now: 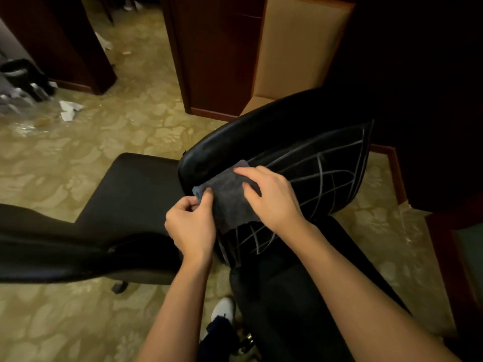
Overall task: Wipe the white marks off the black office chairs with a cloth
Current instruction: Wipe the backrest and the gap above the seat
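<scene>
A grey cloth (230, 194) is spread on the black chair's backrest (313, 163), its edge pinched by the left hand (192, 226) and pressed flat by the right hand (269, 194). Wiping seems barely begun; the white marks (329, 173) remain, so firm strokes across them are called for.

Floor: beige-gold carpet with pale floral pattern (125, 126). Dark reddish-brown wooden partition panels at 11 o'clock (60, 40) and 12 o'clock (217, 53). Tan fabric-covered panel in wood frame (300, 45) at 1 o'clock. Crumpled white paper scraps (70, 109) at 10 o'clock. Light dim, warm.
</scene>
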The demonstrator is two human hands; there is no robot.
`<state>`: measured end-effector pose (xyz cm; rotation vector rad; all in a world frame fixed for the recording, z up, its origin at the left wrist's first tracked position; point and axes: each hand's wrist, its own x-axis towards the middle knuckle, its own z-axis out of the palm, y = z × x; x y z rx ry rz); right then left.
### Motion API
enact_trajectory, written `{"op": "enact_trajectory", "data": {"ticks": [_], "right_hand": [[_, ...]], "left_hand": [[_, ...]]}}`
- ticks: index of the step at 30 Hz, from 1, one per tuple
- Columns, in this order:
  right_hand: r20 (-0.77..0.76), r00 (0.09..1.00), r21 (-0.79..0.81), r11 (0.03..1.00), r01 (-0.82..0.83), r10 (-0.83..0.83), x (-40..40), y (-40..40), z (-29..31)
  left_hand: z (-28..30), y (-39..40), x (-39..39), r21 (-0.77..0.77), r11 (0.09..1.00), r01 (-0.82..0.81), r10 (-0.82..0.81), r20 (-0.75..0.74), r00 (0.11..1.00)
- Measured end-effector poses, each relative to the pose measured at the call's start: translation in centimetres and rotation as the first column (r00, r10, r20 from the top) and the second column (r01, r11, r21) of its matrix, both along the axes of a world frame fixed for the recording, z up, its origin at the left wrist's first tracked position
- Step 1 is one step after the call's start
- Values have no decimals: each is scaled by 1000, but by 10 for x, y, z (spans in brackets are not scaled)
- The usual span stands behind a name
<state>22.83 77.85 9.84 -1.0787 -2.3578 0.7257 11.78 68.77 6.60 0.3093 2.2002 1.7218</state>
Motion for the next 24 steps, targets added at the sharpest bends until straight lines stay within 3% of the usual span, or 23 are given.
{"op": "enact_trajectory", "data": {"ticks": [3,8,14,17,20,24], "right_hand": [[11,1000,39,999,6,-7,-5,15,-2],[84,996,248,968,22,-44,-7,38,-3],[154,978,308,947,88,-141,-7,74,0],[157,969,307,942,136,-191,0,92,0],[162,958,329,928,174,-237,11,110,1],[111,937,374,887,270,-332,34,129,0]], "left_hand": [[-3,10,0,77,997,14,-22,96,995],[-6,40,-3,179,983,40,-100,340,935],[-3,90,-8,176,979,99,-161,385,909],[-4,113,-8,156,974,168,-209,308,928],[-6,134,-4,90,953,289,-296,76,952],[-8,166,1,-62,919,389,-393,-192,899]]}}
